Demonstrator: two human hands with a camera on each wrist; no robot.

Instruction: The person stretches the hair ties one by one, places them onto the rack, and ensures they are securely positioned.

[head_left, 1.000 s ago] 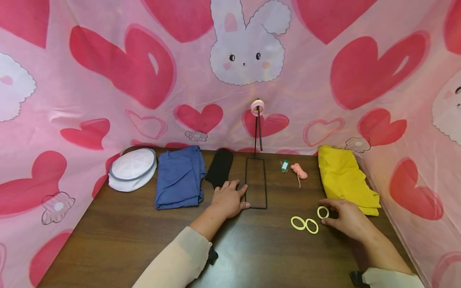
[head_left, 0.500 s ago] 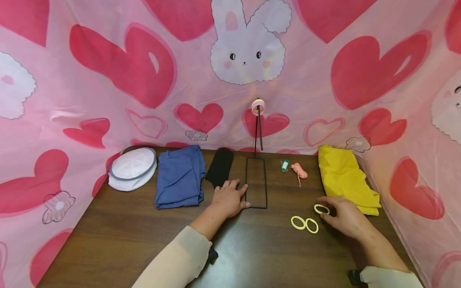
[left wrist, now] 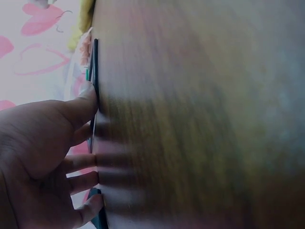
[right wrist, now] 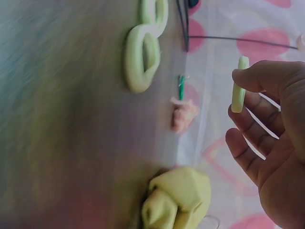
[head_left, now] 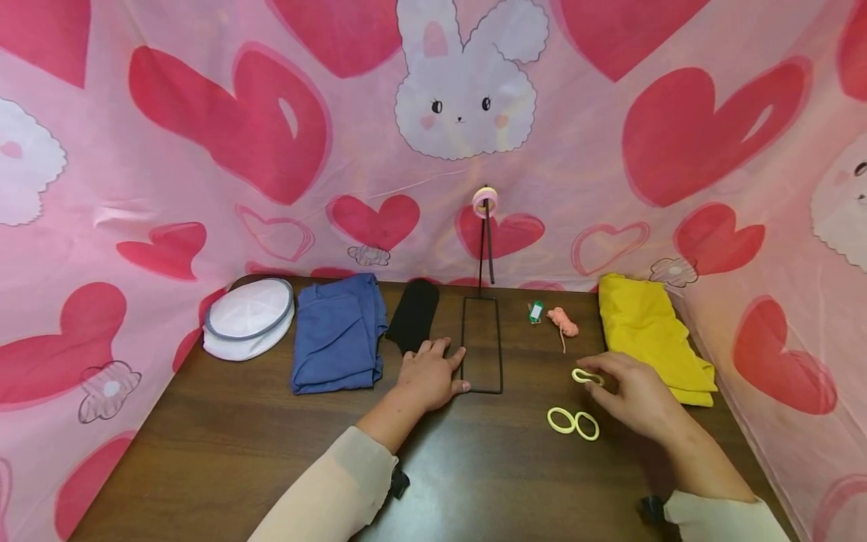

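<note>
Yellow hair tie (head_left: 586,376) lifted; 2 others (head_left: 573,421) flat on table.

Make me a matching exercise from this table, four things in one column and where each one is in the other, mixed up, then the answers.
Things:
1. white cap
2. yellow cloth
3. pink ring
4. yellow hair tie

Places:
A. pinched in the right hand
B. far left of the table, beside the blue cloth
C. at the top of the black wire stand
D. far right of the table

Pairs: 1-B, 2-D, 3-C, 4-A
</note>
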